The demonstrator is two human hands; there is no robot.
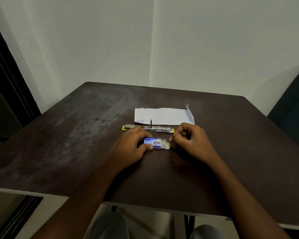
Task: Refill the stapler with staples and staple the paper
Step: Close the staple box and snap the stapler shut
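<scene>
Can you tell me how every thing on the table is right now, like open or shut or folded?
Stapler: swung open, lying flat on the table.
Staple box: open at its right end, flap out.
Paper: folded, flat behind the stapler, right corner sticking up, not in the stapler.
Left hand: grips the staple box.
Right hand: fingers curled at the box's open end; whether it pinches anything is unclear.
</scene>
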